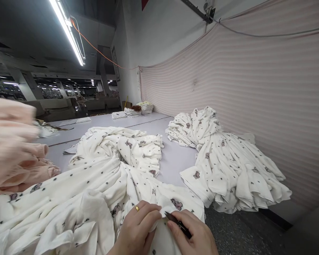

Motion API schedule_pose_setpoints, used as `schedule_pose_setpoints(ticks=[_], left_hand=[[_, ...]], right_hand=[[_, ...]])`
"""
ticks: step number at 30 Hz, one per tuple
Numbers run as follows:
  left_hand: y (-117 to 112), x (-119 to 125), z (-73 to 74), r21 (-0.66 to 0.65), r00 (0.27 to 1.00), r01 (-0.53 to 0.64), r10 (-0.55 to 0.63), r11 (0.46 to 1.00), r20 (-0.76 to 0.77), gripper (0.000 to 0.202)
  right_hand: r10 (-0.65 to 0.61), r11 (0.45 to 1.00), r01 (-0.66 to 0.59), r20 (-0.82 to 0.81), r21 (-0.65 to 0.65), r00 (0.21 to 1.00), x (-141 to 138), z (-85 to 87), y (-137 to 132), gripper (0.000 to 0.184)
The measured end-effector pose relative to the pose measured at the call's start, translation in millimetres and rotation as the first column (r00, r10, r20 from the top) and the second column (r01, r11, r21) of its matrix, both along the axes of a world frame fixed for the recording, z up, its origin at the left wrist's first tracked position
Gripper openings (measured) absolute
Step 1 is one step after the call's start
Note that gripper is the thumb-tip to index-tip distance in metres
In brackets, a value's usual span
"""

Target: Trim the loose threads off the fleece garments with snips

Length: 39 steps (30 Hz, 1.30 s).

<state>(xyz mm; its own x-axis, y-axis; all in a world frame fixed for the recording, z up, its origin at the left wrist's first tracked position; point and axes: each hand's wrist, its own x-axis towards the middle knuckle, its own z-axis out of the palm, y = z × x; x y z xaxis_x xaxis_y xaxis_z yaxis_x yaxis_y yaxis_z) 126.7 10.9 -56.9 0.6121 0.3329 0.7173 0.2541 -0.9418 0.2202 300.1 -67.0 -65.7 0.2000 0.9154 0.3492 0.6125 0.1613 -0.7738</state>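
My left hand (136, 228), with a gold ring on one finger, pinches a fold of the white printed garment (95, 191) at the bottom middle of the view. Right beside it my right hand (192, 235) is closed round small dark thread snips (177, 222), whose tips touch the cloth between the two hands. The garment is part of a heap of white pieces with small dark dots and bow prints, spread over the grey table (172, 159) in front of me.
A second heap of the same white garments (223, 159) lies at the right against a pink striped curtain wall (255, 99). Stacked pink fabric (13, 148) is at the left. Folded stacks (138, 109) sit at the table's far end.
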Motion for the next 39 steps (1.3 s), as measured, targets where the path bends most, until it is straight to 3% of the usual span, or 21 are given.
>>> schedule_pose_setpoints(ticks=[2, 4, 5, 7, 9, 10, 12, 14, 16, 19, 22, 25, 29, 33, 39], left_hand=[[-1.6, 0.0, 0.3, -0.072, 1.0, 0.012, -0.011, 0.997, 0.011, 0.031], [-4.2, 1.5, 4.7, -0.282, 0.999, -0.004, 0.014, 0.96, 0.034, 0.023], [-5.4, 2.7, 8.2, -0.435, 0.998, -0.024, 0.047, 0.9, 0.042, 0.016], [-6.1, 4.7, 15.8, -0.724, 0.991, -0.044, 0.119, 0.688, 0.053, 0.006], [-4.2, 5.1, 21.6, -0.882, 0.984, 0.006, 0.156, 0.471, 0.09, 0.011], [-2.5, 4.4, 23.3, -0.916, 0.979, 0.055, 0.159, 0.397, 0.128, 0.013], [1.1, 1.4, 24.3, -0.942, 0.97, 0.141, 0.15, 0.303, 0.194, 0.016], [3.7, -2.5, 23.2, -0.958, 0.975, 0.152, 0.12, 0.243, 0.185, 0.019], [4.3, -5.6, 22.2, -0.968, 0.991, 0.095, 0.067, 0.232, 0.113, 0.027], [2.9, -5.8, 23.3, -0.955, 0.999, -0.019, 0.046, 0.297, -0.006, 0.029], [1.2, -2.6, 26.6, -0.935, 0.995, -0.045, 0.094, 0.352, -0.013, 0.023], [-0.2, -0.3, 27.7, -0.943, 0.976, 0.01, 0.201, 0.332, 0.082, 0.023], [-2.7, 0.1, 25.6, -0.952, 0.953, 0.064, 0.265, 0.299, 0.148, 0.023], [-3.6, 1.0, 26.6, -0.925, 0.977, -0.01, 0.199, 0.38, 0.071, 0.019], [-4.1, 1.0, 32.2, -0.902, 0.992, -0.085, 0.117, 0.424, -0.039, 0.016]], right_hand=[[-0.003, 1.0, 0.004, -0.056, 0.029, 0.998, 0.5, -1.9, 1.2, 0.021], [0.014, 0.997, -0.003, -0.155, 0.074, 0.988, -1.1, -3.8, 3.8, 0.019], [0.037, 0.994, -0.014, -0.216, 0.11, 0.976, -3.0, -4.6, 6.0, 0.016], [0.107, 0.978, -0.041, -0.323, 0.206, 0.94, -8.7, -6.0, 12.1, 0.013], [0.162, 0.957, -0.056, -0.364, 0.285, 0.917, -15.4, -7.3, 19.7, 0.016], [0.177, 0.951, -0.063, -0.365, 0.304, 0.914, -18.4, -7.9, 23.4, 0.016], [0.195, 0.949, -0.088, -0.347, 0.301, 0.917, -22.7, -9.2, 29.2, 0.008], [0.189, 0.958, -0.101, -0.325, 0.27, 0.926, -25.0, -10.7, 32.0, 0.008], [0.145, 0.968, -0.073, -0.297, 0.241, 0.944, -26.6, -11.8, 32.4, 0.016], [0.063, 0.977, -0.008, -0.252, 0.213, 0.966, -30.5, -10.4, 32.4, 0.018], [0.009, 0.987, 0.042, -0.31, 0.157, 0.951, -33.8, -5.4, 33.4, 0.021], [-0.001, 0.992, 0.054, -0.409, 0.118, 0.912, -31.6, -2.0, 31.0, 0.024], [0.05, 0.996, -0.02, -0.355, 0.09, 0.934, -23.1, -2.8, 23.7, 0.023], [0.08, 0.996, -0.061, -0.342, 0.066, 0.936, -20.9, -0.9, 23.6, 0.019], [0.057, 0.998, -0.038, -0.42, 0.054, 0.906, -22.7, 0.7, 30.1, 0.021]])
